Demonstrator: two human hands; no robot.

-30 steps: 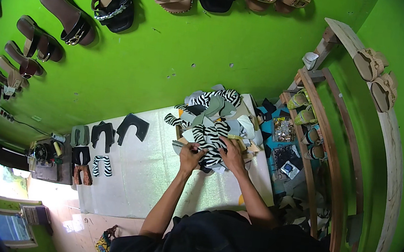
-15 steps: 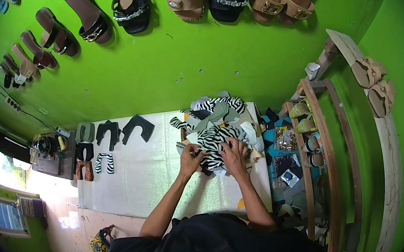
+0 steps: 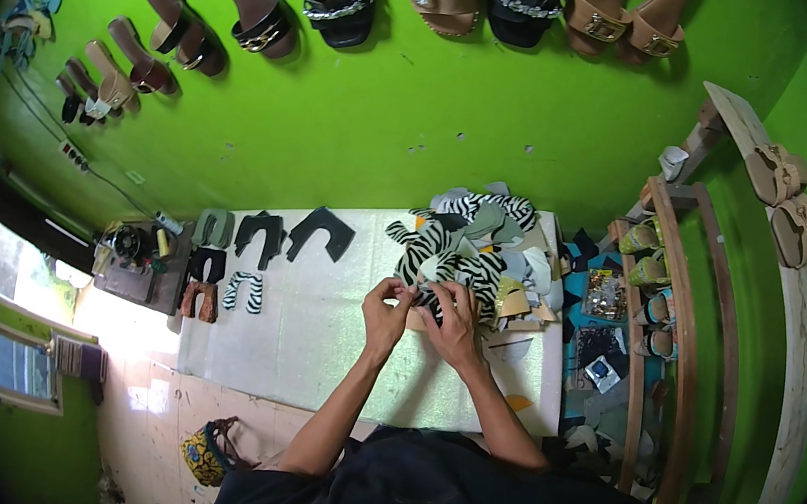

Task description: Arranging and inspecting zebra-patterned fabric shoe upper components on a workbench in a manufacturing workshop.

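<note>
Zebra-striped material (image 3: 484, 280) lies along the near side of the scrap heap (image 3: 534, 265), bunched and overlapping rather than flat, and both my hands are at its near edge. My left hand (image 3: 383, 316) is curled, thumb and forefinger drawn close together at the edge; my right hand (image 3: 455, 329) is looser, its fingers bent and a little apart over the stripes. At this size I cannot tell whether either hand has a fold truly pinched or only rests against it.

I judge the stuff light and limp, a thin fabric or soft sheet that will fold wherever I press. It should weigh almost nothing and not break, though a loose end may droop or curl under my fingers. I would take a single layer by its near edge, thumb above and fingertip beneath, one hand at each end, so the piece stays spread between them. Gripping the bunched middle would likely bring up neighbouring scraps, such as the grey-green pieces (image 3: 502, 228) at the back of the heap.

Well to the left of the heap, a striped curved band (image 3: 243, 292) and a large black arch (image 3: 323, 235) lie apart; the arch looks stiffer.
</note>
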